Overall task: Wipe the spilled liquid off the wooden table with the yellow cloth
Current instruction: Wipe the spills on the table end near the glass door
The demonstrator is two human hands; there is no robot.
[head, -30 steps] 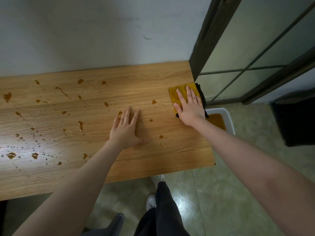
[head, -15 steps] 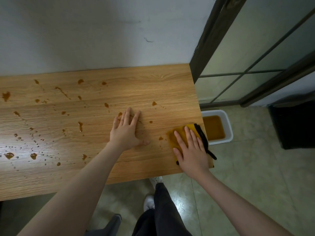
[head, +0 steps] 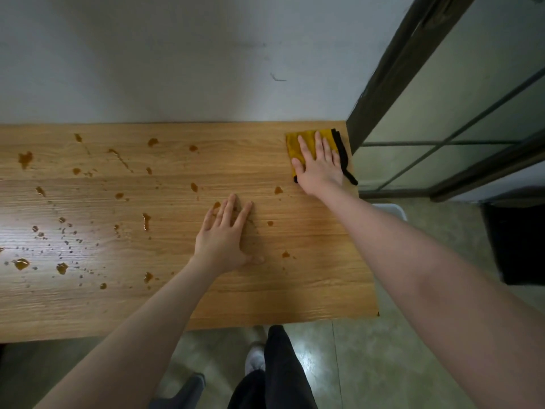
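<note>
Your right hand lies flat on the yellow cloth, fingers straight and spread, pressing it down at the far right corner of the wooden table; nothing is pinched or gripped. The cloth's black edge trails on the side nearest the table's right edge, close to the dark door frame. That's your first risk: push any further right and the cloth slides off the edge, and the liquid it carries goes with it onto the floor.

Your left hand is open too, palm down, bracing near the middle of the table. Watch it, because brown drops sit just beside the fingertips, one at the index finger and a film near the thumb. Shift your weight and you smear them, or the palm skids on the wet wood.

Now look outward. The spilled liquid is scattered mostly to the left: bigger blots along the far side, a spray of fine droplets in the bright glare, puddles near the left border. By my reckoning most of the job is ahead, since the cloth sits well apart from the worst of it. A flat-palmed sweep may just push drops along in streaks rather than soak them up, and a small folded cloth could saturate. A few drops lie between your two hands; easy to miss those.

Below the right edge, a white tub peeks out past your forearm.
</note>
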